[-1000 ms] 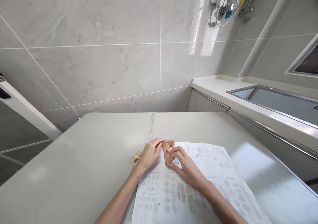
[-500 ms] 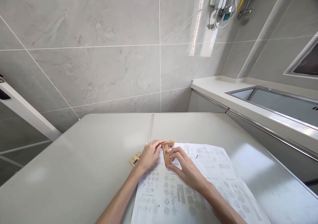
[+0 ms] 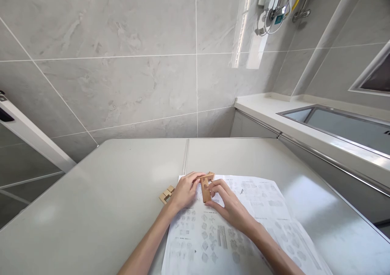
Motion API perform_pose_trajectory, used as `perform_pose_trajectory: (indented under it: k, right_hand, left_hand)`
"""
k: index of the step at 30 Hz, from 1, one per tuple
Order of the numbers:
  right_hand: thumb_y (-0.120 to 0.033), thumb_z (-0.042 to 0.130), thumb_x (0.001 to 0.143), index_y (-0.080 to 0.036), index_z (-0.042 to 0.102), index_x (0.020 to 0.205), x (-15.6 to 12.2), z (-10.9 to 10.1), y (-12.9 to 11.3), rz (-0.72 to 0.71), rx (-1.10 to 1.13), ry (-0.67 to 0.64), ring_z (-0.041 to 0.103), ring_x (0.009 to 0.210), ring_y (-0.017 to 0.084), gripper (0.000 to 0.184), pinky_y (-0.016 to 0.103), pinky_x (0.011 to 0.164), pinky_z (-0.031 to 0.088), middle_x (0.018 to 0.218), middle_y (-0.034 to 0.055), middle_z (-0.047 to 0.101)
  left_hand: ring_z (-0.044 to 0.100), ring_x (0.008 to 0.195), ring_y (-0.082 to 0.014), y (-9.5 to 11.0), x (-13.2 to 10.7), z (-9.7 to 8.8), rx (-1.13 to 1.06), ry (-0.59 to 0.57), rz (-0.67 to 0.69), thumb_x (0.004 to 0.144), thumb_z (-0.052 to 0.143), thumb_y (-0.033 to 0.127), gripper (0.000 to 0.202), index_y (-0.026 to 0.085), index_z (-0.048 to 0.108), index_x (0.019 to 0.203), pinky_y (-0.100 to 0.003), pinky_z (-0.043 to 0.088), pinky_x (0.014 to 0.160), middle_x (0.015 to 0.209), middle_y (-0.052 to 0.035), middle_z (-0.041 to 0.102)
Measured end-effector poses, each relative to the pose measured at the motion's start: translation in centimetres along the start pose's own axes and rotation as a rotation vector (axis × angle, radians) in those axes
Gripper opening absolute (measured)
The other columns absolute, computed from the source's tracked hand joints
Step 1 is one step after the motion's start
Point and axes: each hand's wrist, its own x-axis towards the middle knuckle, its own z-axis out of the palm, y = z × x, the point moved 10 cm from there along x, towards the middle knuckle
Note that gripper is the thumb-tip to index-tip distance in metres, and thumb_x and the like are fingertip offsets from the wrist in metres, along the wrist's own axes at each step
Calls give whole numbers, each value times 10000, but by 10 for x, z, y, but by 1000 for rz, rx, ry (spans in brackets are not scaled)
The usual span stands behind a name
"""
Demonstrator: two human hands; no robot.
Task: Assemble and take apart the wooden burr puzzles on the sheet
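Above a printed sheet of puzzle diagrams (image 3: pixel 213 242), my two hands hold notched wooden puzzle pieces together. My left hand (image 3: pixel 186 190) is closed on a wooden puzzle piece (image 3: pixel 211 176) that lies crosswise at the top. My right hand (image 3: pixel 224 197) pinches a second, upright wooden puzzle piece (image 3: pixel 206 193), thumb at its lower end and fingers on its right side. A dark mark shows near the top of this piece, just below the crosswise one. The left fingers hide part of where the two meet.
More notched wooden pieces (image 3: pixel 167 194) lie on the table (image 3: pixel 76 210) just left of my left hand. A tiled wall (image 3: pixel 122 84) rises behind the table. To the right runs a counter (image 3: pixel 258 106) with a sink (image 3: pixel 335 122).
The upright piece has shifted slightly, its marked top now closer under the crosswise piece. Both hands keep their holds and have hardly moved.
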Motion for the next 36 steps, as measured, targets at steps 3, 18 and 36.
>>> perform_pose_trajectory:
  k: [3, 18, 36]
  right_hand:
    - [-254, 614, 1046, -302, 495, 1044, 0, 0, 0, 8, 7, -7, 694, 1102, 296, 129, 439, 828, 632, 1213, 84, 619]
    - [-277, 584, 1073, -301, 489, 1061, 0, -1, 3, 15, 16, -4, 684, 1136, 305, 98, 476, 889, 628, 1222, 92, 593]
    - [-364, 660, 1034, -294, 556, 1051, 1, -8, 14, 85, 164, 59, 653, 1155, 311, 126, 486, 943, 570, 1251, 91, 611]
  left_hand:
    - [743, 1157, -231, 1, 0, -1, 2, 0, 1, 1077, 422, 200, 404, 281, 751, 1297, -369, 585, 1022, 1291, -40, 792]
    - [744, 1160, -227, 5, 0, 1, 14, -11, 23, 1085, 411, 182, 431, 306, 745, 1328, -377, 577, 1024, 1308, -28, 787]
    - [745, 1212, -183, 14, -2, -3, -5, 22, 138, 1016, 429, 39, 509, 316, 764, 1281, -346, 580, 1074, 1320, 26, 791]
